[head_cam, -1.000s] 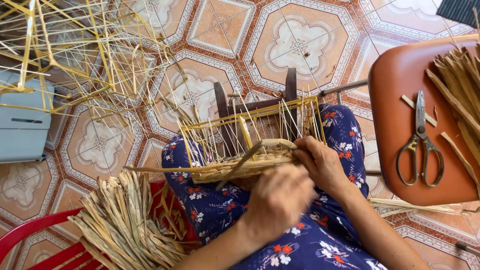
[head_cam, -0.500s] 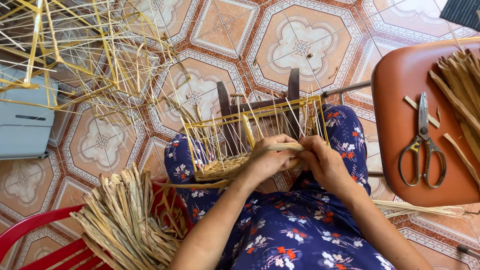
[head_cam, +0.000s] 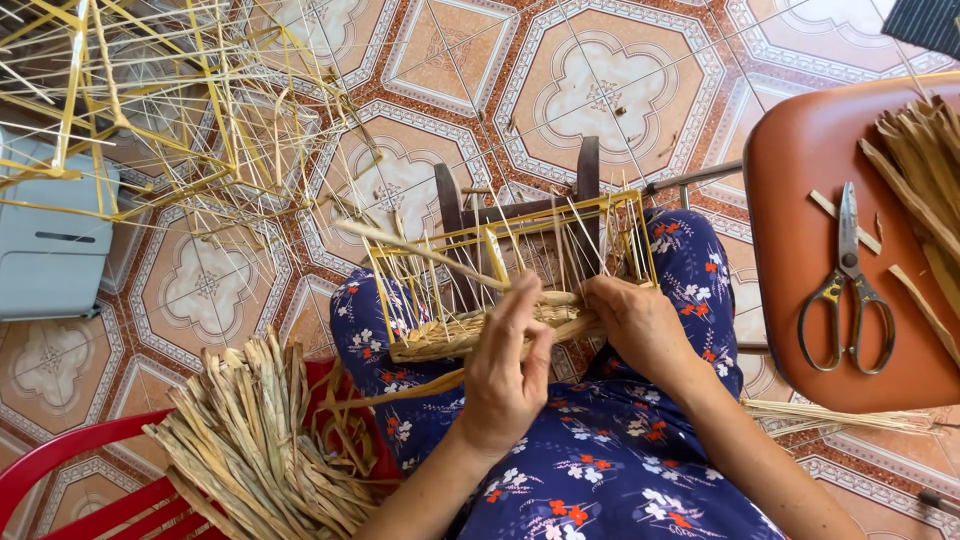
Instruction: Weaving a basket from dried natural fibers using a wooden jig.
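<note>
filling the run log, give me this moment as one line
left hand: pulling straw strand | right hand: gripping woven basket rim | basket: on lap, frame upright | scissors: on orange stool

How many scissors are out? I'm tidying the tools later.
1: the scissors lie on the orange stool to the person's right, beside dried strips. More could be hidden under those.
</note>
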